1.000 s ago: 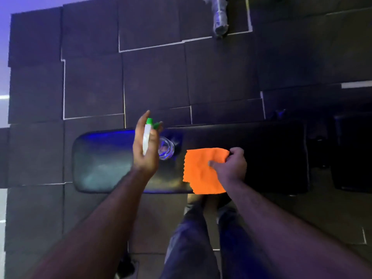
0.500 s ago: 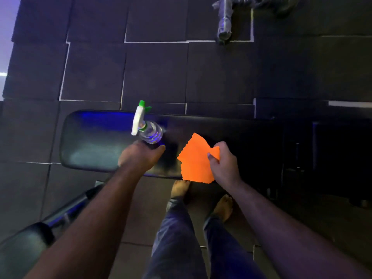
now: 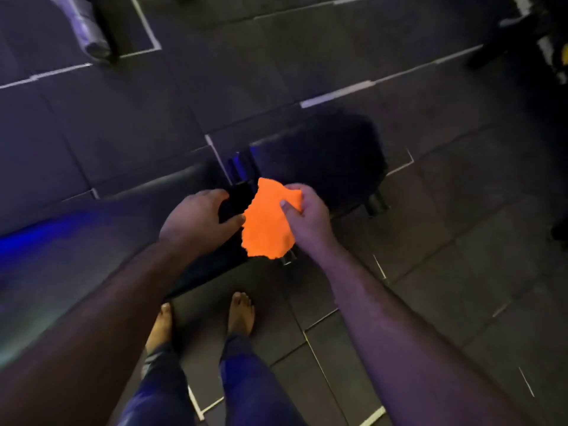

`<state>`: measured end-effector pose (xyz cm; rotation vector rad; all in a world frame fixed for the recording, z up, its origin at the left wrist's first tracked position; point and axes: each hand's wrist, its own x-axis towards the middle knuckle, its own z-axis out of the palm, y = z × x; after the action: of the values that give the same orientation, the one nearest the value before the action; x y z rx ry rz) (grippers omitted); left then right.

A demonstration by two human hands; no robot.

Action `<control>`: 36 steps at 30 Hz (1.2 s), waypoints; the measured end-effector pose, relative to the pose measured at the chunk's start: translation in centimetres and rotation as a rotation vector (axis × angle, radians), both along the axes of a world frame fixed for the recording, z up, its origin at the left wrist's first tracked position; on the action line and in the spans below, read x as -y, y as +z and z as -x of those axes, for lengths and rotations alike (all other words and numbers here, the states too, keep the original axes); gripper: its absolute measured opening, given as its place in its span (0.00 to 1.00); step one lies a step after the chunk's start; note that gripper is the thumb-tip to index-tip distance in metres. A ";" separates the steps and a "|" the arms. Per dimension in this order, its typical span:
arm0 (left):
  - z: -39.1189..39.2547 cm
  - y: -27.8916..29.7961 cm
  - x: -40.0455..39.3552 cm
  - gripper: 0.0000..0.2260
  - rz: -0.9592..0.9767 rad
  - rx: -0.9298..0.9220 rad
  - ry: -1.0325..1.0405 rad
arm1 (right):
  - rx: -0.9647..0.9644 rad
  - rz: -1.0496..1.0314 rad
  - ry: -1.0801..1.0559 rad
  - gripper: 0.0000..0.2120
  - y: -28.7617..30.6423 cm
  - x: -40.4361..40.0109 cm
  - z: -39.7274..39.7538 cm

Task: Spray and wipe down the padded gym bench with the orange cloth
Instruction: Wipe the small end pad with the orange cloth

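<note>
A: What fills most of the view?

B: The floor [image 3: 307, 56], dark square mats with pale seams showing between them. The light is dim and bluish.

A: And on it?

B: The bench [image 3: 92, 241], black and padded, runs from the left edge toward the middle. A blue glare lies on its left part. A second dark pad [image 3: 322, 155] sits past a gap to the right, with a short leg [image 3: 376, 204] under its right end. Whether the two pads are one piece I cannot tell.

A: The person?

B: Both bare forearms reach in from below. Blue trousers [image 3: 246, 379] and two bare feet [image 3: 241, 315] stand on the mats just beside the near edge of the bench.

A: Where is the cloth?

B: The cloth [image 3: 266, 222], bright orange with a ragged edge, hangs over the end of the bench, between the two hands and above the padding.

A: Who has it?

B: The right hand [image 3: 304, 216] pinches its upper right part, thumb on top, fingers curled behind. The left hand [image 3: 196, 219] sits just left of it, fingers curled, thumb tip at the edge of the cloth. Something dark shows at that hand, but whether it grips that, the cloth, or nothing I cannot tell.

A: Anything else?

B: A pale wrapped roll [image 3: 89, 35] lies on the floor at the top left, well apart from the bench.
</note>
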<state>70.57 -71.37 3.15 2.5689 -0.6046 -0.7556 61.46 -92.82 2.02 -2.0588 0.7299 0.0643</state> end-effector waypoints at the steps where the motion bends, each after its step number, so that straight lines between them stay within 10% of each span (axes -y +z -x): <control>1: -0.1 -0.5 1.7 0.25 0.030 0.029 -0.041 | 0.010 0.033 -0.036 0.16 -0.3 2.4 -0.2; 5: 0.3 -2.5 6.0 0.23 0.123 0.133 -0.082 | -0.066 0.508 -0.236 0.38 -2.1 9.0 0.3; 9: 0.6 -4.9 8.1 0.16 0.199 0.239 -0.060 | 0.050 0.789 0.079 0.31 -5.2 6.9 1.1; 12: 0.1 -7.2 8.7 0.18 0.220 0.264 -0.093 | -0.130 0.831 0.374 0.36 -8.5 3.7 1.5; 19: -0.3 -12.2 7.2 0.33 0.261 0.282 -0.165 | -0.148 0.896 0.191 0.37 -11.8 0.7 2.7; 36: -0.4 -14.0 7.7 0.30 0.121 0.361 -0.255 | -0.287 0.801 0.106 0.38 -9.3 3.7 1.2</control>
<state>70.96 -79.08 -10.89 2.5590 -1.0711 -0.3137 60.23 -96.50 -7.28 -2.8946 0.9157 0.1481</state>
